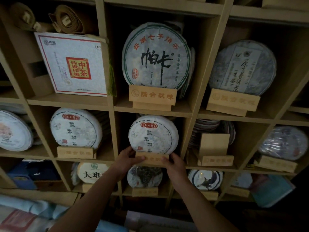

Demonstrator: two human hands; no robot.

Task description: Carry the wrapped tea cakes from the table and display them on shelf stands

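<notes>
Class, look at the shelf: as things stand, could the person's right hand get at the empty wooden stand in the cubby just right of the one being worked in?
Probably yes. The right hand grips the held stand beside that cubby, whose front is open, with nothing before the empty stand. It must let go first.

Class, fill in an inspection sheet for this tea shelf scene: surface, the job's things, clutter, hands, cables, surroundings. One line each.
Surface: wooden shelf unit split into open compartments.
Job's things: wrapped tea cake upright on a wooden stand in the middle compartment; another stand to its right bears no cake.
Clutter: white box and paper rolls in the upper left compartment; stacked cakes behind the bare stand.
Hands: left hand and right hand each grip an end of the stand under the cake.
Cables: nothing seen.
Surroundings: dim light; more cakes on stands in neighbouring compartments; blue packages at the lower right.
</notes>
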